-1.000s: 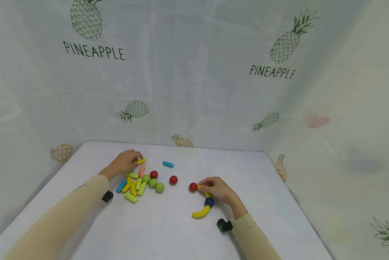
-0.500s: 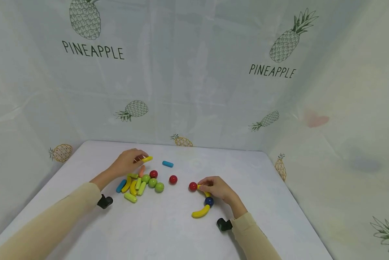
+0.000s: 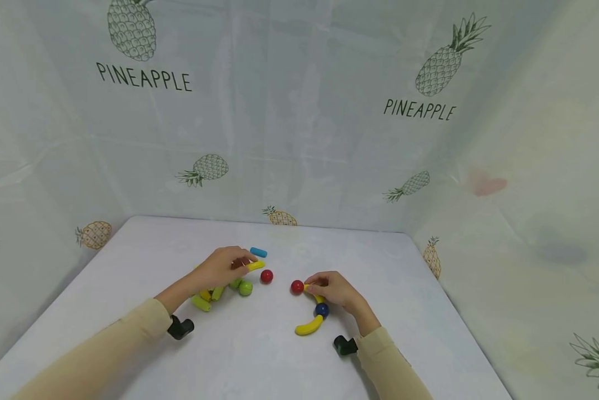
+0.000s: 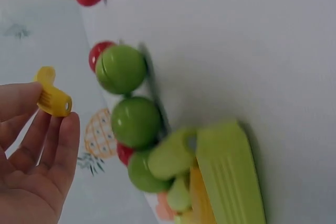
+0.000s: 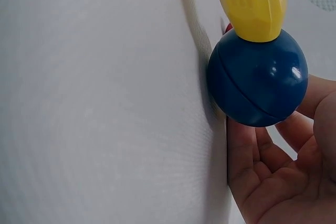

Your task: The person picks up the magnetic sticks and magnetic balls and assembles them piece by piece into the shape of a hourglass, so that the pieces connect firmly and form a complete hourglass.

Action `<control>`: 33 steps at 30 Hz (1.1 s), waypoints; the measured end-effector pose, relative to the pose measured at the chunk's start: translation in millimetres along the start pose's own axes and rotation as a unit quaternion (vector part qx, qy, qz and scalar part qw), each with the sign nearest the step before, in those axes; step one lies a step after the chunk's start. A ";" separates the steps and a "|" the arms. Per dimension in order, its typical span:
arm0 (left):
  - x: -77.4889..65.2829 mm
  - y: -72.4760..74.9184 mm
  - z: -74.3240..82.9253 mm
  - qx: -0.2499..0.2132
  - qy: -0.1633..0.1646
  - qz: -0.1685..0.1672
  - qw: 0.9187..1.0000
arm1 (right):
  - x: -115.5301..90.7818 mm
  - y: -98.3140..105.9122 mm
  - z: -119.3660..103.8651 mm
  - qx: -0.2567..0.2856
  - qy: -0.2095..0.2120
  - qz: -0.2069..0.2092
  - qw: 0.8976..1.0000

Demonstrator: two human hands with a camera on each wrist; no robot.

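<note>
left hand (image 3: 225,266) has a yellow banana bead (image 3: 256,265) pinched, fingers nearly closed, up off the table (image 3: 249,355), left of and beyond the blue ball (image 3: 322,310) | right hand (image 3: 332,289) pinches another banana bead (image 3: 319,299), basically touching the blue ball's far side | third banana bead (image 3: 308,326) touches its near side

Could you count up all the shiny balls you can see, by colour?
Glossy red round balls: 3 (one mostly hidden behind the green ones in the left wrist view)
Glossy light-green round balls: 3
Glossy dark-blue round ball: 1
Total: 7 balls in view
</note>
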State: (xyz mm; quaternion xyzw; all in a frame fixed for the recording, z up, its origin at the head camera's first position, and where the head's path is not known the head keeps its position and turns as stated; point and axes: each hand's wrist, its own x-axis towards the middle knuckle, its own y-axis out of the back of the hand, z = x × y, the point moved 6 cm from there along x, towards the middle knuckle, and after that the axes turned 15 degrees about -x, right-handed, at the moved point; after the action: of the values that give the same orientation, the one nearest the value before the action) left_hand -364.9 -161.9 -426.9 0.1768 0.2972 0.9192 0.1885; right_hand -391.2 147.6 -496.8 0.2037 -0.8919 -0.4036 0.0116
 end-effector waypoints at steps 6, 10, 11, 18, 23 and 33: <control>8.5 -32.9 13.3 -0.026 -0.018 -0.031 0.999 | -0.2 0.4 0.7 -0.003 -0.002 0.003 1.000; 15.4 -52.6 16.6 -0.027 -0.004 -0.051 0.998 | -0.4 0.1 -0.7 -0.009 -0.003 0.003 1.000; 16.9 -56.7 17.1 -0.024 -0.001 -0.055 0.998 | -0.6 0.0 -1.3 -0.010 -0.002 0.003 1.000; 24.9 -75.7 19.7 -0.017 0.007 -0.072 0.997 | -2.5 -0.1 -2.2 -0.004 -0.001 0.005 1.000; 28.4 -80.8 14.6 -0.024 0.030 -0.072 0.997 | -2.5 -1.1 -3.5 0.001 -0.001 0.001 1.000; 29.4 -87.4 15.5 -0.008 0.038 -0.041 0.998 | -5.2 0.9 -4.5 -0.021 0.003 0.018 1.000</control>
State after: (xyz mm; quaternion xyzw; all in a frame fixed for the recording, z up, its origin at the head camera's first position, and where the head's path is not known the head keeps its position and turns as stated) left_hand -362.5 -75.4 -462.4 0.1282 0.3037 0.9190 0.2161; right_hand -385.9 146.8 -492.4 0.1890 -0.8866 -0.4214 0.0260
